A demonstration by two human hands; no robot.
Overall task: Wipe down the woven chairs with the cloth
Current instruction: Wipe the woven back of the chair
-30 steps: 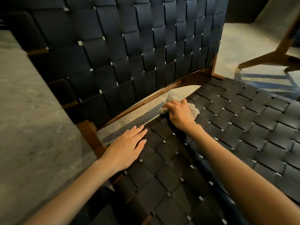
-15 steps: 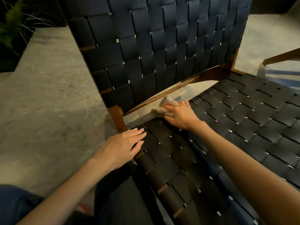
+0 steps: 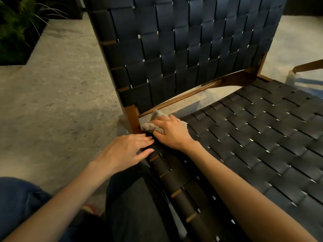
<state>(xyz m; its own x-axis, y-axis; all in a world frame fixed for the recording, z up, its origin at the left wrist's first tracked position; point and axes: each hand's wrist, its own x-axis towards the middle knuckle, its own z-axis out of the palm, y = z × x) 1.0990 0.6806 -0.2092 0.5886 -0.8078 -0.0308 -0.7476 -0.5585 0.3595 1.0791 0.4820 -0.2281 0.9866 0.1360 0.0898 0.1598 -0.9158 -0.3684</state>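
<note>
At the seat's rear corner, the right hand (image 3: 172,132) grips the bunched cloth (image 3: 150,125) against the woven chair (image 3: 253,137). The left hand (image 3: 125,152) rests flat beside it, holding nothing. Judging by this, most of the wiping is left.

There is a single view, from a wide-angle camera worn on the person's head. It looks forward and steeply down at close range onto a rear corner of the chair seat (image 3: 262,137). The backrest (image 3: 192,49) rises across the top of the frame. The left hand (image 3: 125,152) and the right hand (image 3: 172,133), which is on the cloth (image 3: 148,126), sit near the centre, and both forearms reach in from the bottom edge. The floor (image 3: 52,102) fills the left side, and straight lines bend towards the edges.
</note>
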